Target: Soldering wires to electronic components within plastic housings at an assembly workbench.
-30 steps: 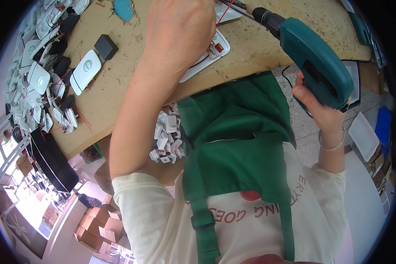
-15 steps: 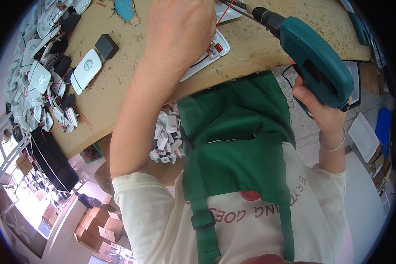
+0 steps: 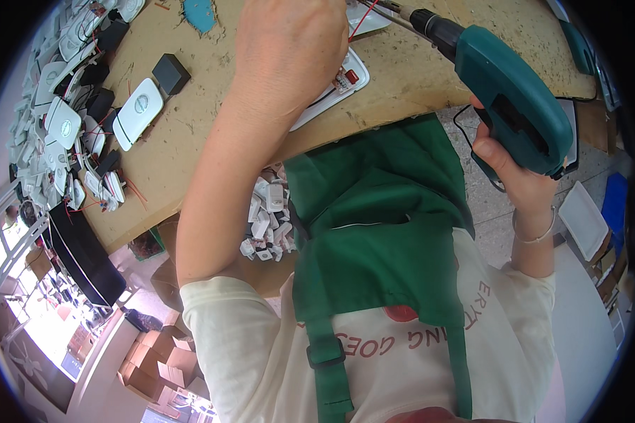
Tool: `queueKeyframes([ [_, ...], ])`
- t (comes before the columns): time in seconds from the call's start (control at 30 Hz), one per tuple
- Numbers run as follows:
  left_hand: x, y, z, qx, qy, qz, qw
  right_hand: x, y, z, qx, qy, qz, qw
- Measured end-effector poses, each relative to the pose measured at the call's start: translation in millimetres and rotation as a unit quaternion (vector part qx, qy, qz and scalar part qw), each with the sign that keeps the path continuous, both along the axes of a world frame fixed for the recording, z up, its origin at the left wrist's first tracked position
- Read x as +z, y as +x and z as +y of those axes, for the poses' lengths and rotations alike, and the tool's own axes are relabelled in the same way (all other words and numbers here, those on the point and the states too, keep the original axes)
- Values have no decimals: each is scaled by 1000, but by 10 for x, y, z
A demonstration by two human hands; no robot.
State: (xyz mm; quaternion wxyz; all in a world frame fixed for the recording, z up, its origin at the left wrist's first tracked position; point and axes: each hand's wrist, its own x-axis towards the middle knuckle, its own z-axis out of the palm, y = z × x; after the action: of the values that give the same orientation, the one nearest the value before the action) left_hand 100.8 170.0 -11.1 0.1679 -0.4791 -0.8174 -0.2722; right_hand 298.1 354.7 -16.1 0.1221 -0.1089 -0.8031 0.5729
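My right hand (image 3: 504,155) is wrapped round the handle of a teal pistol-shaped soldering gun (image 3: 511,92). Its black collar and thin metal front rods point up and left, toward my left hand (image 3: 296,49) at the top edge. That hand is curled, with the back of it facing up; its fingertips and whatever they grip are hidden. Beneath it, partly covered, lies a white plastic shell (image 3: 331,102) with a small circuit board (image 3: 345,80) inside. A red wire (image 3: 363,21) rises beside the knuckles, close to the gun's tip. Another white piece (image 3: 367,20) lies just beyond.
On the worktable (image 3: 212,141), a white cover (image 3: 139,113) lies by a black block (image 3: 171,74). White shells with wires (image 3: 63,123) pile up along the left. Below the edge sits a box of small white parts (image 3: 268,218); a white tray (image 3: 583,218) is at the right.
The soldering gun has shifted slightly to the right in my right hand's grip. My left hand and the white shell have hardly moved.
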Motion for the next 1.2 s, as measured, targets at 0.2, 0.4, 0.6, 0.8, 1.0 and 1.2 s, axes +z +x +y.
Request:
queueKeyframes([
  [0.2,3,3,-1,6,-8,-12,1000,1,14,-13,-14,-24,12,1000],
  [0.4,6,3,0,-1,2,-11,1000,0,6,-17,-17,-18,14,1000],
  [0.6,7,5,4,3,3,-18,1000,21,-18,-4,-6,23,17,1000],
  [0.8,5,-8,-6,-6,-1,-4,1000,24,-20,8,7,42,18,999],
  [1.0,4,-3,-7,-5,6,-12,1000,42,6,45,2,41,9,999],
  [1.2,-10,-1,-2,4,4,-13,1000,49,-1,38,6,57,19,998],
])
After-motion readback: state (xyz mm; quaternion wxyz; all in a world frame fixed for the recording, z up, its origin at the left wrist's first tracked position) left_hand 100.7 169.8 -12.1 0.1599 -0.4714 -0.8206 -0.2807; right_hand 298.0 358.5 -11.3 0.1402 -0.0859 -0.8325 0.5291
